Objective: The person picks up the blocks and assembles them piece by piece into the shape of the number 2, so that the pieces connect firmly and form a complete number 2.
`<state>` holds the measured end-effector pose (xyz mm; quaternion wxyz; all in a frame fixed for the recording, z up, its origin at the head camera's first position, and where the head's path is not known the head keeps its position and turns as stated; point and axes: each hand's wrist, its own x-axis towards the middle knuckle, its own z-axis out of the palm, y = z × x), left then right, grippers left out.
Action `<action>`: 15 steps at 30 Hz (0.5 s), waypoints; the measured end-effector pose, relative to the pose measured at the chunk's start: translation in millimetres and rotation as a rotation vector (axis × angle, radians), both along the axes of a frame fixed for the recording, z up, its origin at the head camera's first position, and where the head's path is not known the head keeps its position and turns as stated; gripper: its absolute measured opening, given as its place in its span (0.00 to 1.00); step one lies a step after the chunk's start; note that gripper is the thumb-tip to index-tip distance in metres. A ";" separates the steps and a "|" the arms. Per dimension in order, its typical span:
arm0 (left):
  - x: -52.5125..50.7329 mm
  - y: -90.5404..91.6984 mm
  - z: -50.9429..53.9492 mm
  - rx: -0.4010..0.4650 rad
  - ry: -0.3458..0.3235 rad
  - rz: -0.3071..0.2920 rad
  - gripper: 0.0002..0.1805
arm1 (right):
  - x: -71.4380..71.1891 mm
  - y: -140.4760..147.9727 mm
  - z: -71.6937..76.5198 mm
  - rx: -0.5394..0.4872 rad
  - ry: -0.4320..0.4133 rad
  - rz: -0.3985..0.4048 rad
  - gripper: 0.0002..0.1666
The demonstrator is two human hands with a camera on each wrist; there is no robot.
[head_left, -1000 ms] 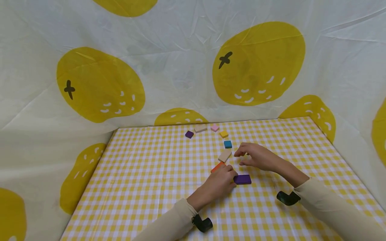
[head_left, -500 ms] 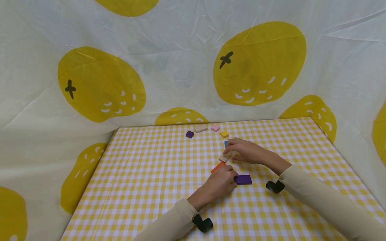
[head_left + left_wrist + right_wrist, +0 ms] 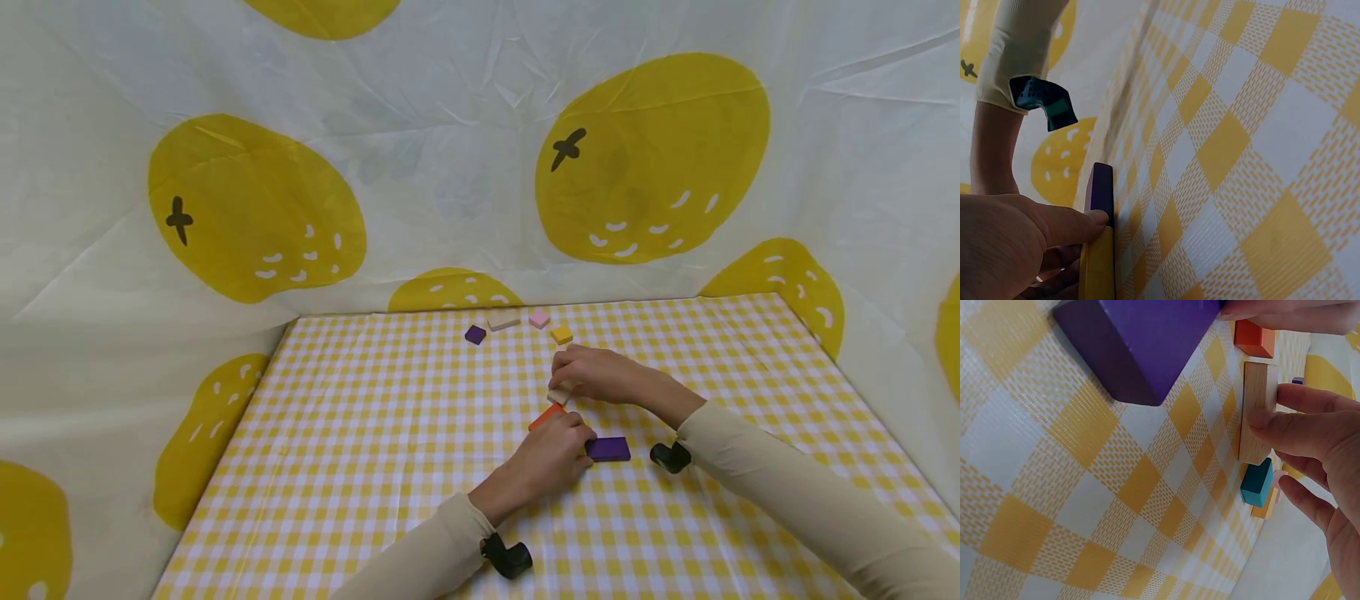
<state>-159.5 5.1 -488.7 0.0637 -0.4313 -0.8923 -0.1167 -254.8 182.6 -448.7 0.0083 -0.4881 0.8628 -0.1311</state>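
My left hand [image 3: 542,458] grips a yellow block [image 3: 1099,265], its thumb lying near the seam where that block meets a purple rectangular block [image 3: 608,449]. The head view has the yellow block hidden under the hand. Farther back, my right hand [image 3: 603,375] pinches a plain wooden block [image 3: 1258,412] between thumb and fingers, while the block lies on the cloth. An orange block [image 3: 546,417] lies between the two hands, partly covered by the left. Beyond the wooden block, the right wrist view has a teal block [image 3: 1257,482]; the right hand covers it in the head view.
Toward the back, a curve of blocks continues: yellow [image 3: 562,334], pink [image 3: 539,320], pale wood [image 3: 503,320] and small dark purple [image 3: 475,335]. A yellow-and-white checked cloth [image 3: 360,467] covers the table. Fruit-printed fabric [image 3: 450,208] hangs behind and at the sides.
My right hand has moved left from beside the row onto the plain wooden block and now pinches it, covering the teal block. The left hand has stayed at the yellow block.
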 end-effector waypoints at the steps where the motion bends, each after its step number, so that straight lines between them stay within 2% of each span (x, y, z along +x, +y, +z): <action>1: -0.1 0.0 0.1 0.000 -0.002 -0.001 0.12 | -0.1 -0.2 -0.2 0.006 -0.001 -0.004 0.18; 15: -0.8 -0.5 -0.7 0.003 -0.005 -0.003 0.12 | -3.8 1.1 -3.6 0.018 0.029 0.021 0.17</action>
